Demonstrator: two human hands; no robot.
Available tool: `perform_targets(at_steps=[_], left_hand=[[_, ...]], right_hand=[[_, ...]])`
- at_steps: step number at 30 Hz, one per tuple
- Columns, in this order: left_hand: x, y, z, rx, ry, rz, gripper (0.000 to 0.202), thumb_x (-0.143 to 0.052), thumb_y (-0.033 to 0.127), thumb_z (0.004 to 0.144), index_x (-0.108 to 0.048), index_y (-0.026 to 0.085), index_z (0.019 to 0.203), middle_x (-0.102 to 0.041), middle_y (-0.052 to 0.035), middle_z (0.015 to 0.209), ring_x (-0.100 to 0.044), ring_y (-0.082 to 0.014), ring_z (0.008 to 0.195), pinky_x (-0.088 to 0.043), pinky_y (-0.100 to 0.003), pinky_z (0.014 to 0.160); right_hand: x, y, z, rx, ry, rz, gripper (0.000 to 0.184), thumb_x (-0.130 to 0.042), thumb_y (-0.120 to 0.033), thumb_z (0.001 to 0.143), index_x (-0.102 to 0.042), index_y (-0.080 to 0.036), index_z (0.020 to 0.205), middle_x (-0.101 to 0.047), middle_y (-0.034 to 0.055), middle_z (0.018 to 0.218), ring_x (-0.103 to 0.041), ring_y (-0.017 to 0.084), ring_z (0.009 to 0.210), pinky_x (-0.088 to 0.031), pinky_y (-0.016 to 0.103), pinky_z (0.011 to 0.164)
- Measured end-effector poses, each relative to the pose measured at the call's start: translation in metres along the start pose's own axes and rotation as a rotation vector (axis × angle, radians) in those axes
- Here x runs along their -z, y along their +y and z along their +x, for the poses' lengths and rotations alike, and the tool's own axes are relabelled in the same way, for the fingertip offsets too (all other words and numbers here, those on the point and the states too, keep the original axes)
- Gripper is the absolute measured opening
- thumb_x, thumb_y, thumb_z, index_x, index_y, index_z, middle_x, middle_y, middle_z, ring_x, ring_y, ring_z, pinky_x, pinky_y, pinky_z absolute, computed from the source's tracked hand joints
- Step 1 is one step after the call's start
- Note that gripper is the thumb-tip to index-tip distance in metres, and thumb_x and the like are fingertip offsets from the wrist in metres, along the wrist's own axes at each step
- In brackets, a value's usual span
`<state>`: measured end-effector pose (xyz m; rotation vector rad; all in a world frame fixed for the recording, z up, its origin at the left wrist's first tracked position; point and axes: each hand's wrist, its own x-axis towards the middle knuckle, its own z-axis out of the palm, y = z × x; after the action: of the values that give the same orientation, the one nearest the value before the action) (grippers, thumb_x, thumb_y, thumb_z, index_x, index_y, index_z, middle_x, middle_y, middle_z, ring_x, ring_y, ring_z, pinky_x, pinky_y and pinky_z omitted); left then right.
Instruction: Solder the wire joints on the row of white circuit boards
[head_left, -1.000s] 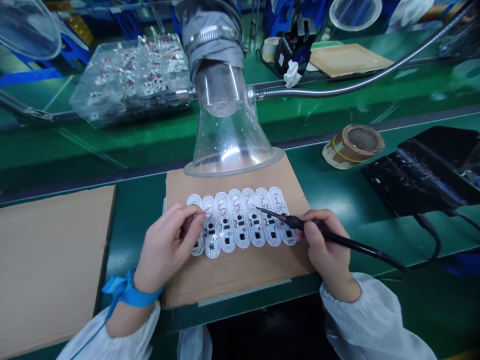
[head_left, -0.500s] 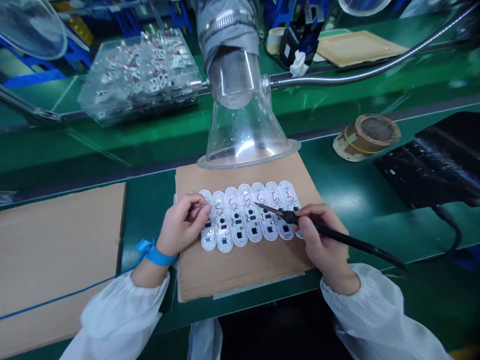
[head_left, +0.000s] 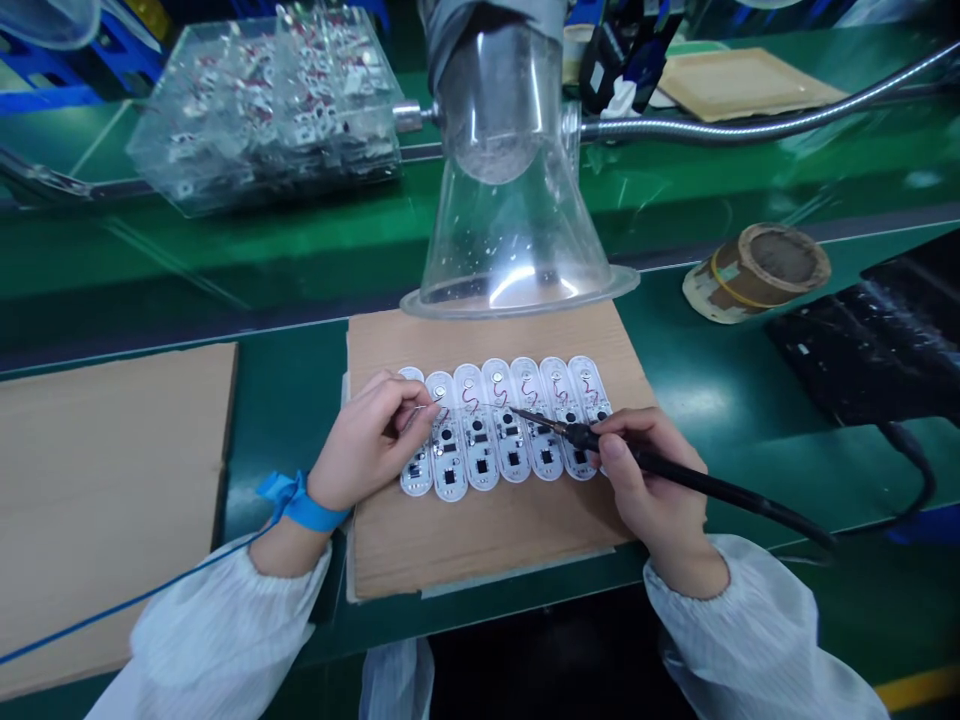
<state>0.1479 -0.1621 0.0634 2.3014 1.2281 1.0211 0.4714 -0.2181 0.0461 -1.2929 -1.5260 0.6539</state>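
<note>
Several white oval circuit boards lie side by side in a row on a cardboard sheet. Each bears dark chips, and short red wires show on most. My right hand is closed round the black handle of a soldering iron, its tip over the middle boards. A thin solder wire runs from the pinched fingers of my left hand toward that tip. A blue wrist strap circles my left wrist. My left hand partly covers the leftmost board.
A clear fume hood hangs just behind the boards. At the right stand a cardboard roll and a black panel. A clear box of small parts is on the back shelf; another cardboard sheet lies left.
The view has shifted slightly. My left hand has come a little closer to the iron with the solder wire. The iron's tip stays over the middle boards.
</note>
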Motion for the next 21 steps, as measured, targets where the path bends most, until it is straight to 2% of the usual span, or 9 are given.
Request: perform_targets(at_steps=[5,17,21], left_hand=[[0.0007,0.0006,0.0001,0.004,0.03,-0.012,0.009,-0.068,0.015,0.105,-0.063,0.022,0.103,-0.048,0.0058,0.072,-0.054,-0.0145,0.068,-0.043,-0.027,0.064],[-0.0014,0.0023,0.0023,0.004,-0.032,-0.016,0.007,-0.068,0.017,0.105,-0.066,0.022,0.101,-0.052,0.004,0.074,-0.055,-0.0151,0.069,-0.043,-0.027,0.063],[-0.0018,-0.0009,0.0004,0.05,0.001,-0.056,0.006,-0.069,0.017,0.104,-0.066,0.022,0.102,-0.051,0.0051,0.073,-0.054,-0.014,0.066,-0.043,-0.026,0.063]], right_hand=[[-0.0018,-0.002,0.0021,0.009,-0.007,0.001,0.007,-0.073,-0.032,0.108,-0.074,-0.025,0.105,-0.073,-0.0006,0.083,-0.07,0.015,0.064,-0.056,0.026,0.059],[-0.0006,-0.002,0.0019,0.01,-0.02,-0.005,0.005,-0.075,-0.031,0.107,-0.074,-0.026,0.106,-0.074,-0.0004,0.084,-0.071,0.016,0.065,-0.057,0.027,0.059],[0.0014,0.0032,-0.002,-0.011,0.029,0.021,0.009,-0.075,-0.035,0.108,-0.074,-0.026,0.106,-0.074,0.0015,0.086,-0.07,0.018,0.065,-0.056,0.031,0.058]])
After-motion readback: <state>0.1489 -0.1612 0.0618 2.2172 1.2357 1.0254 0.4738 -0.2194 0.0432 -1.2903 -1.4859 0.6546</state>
